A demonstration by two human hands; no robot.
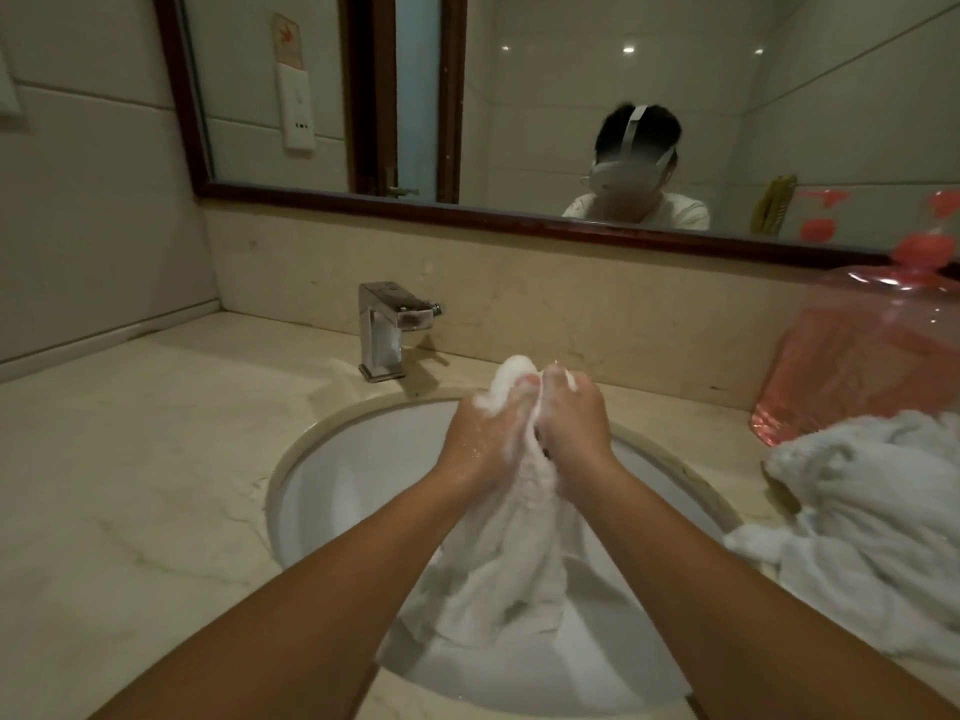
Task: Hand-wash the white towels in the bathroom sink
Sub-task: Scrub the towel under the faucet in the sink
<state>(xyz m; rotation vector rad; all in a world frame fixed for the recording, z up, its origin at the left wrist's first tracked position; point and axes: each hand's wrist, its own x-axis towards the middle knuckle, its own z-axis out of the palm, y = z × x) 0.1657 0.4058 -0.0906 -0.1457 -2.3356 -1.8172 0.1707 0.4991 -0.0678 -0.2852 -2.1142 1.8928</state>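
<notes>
Bare forearms [291, 605], sudsy fingers [562, 388] round bunched towel [519, 553]

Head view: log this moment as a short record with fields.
towel: soapy, bunched at the top, hangs into the sink
left hand: grips the bunch
right hand: grips the bunch, against the left hand
second towel: heaped on the counter, right of the sink
tap: behind the sink
pink bottle: behind the second towel
</notes>
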